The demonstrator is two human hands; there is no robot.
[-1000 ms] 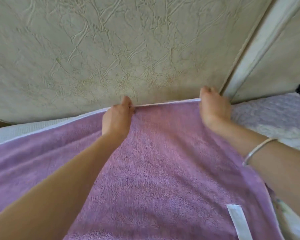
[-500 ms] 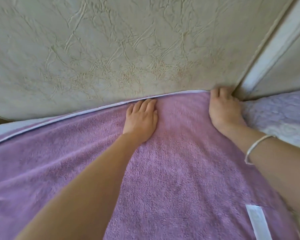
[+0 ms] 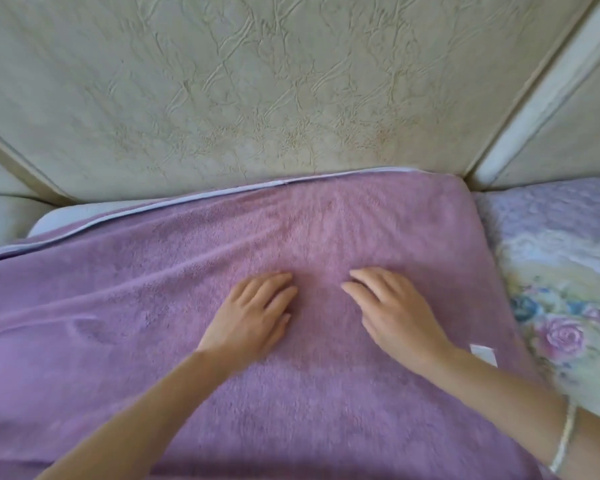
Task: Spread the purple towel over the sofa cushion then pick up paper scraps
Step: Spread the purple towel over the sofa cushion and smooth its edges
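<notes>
The purple towel [image 3: 153, 323] lies spread across the sofa seat cushion, its pale hemmed far edge along the base of the backrest. A bare strip of the cushion [image 3: 66, 213] shows at the far left. My left hand [image 3: 250, 317] rests flat on the towel near its middle, fingers apart. My right hand [image 3: 392, 310] lies flat beside it, palm down, fingers apart. Neither hand grips anything. A white label [image 3: 484, 353] sits on the towel by my right wrist. No paper scraps are in view.
The cream textured sofa backrest [image 3: 257, 81] rises right behind the towel. A floral quilted cover [image 3: 561, 289] lies on the seat to the right. Soft folds run across the towel's left part.
Both hands have left the towel's far edge and slid back toward me, now lying flat on its middle. The towel's far edge now sits against the backrest.
</notes>
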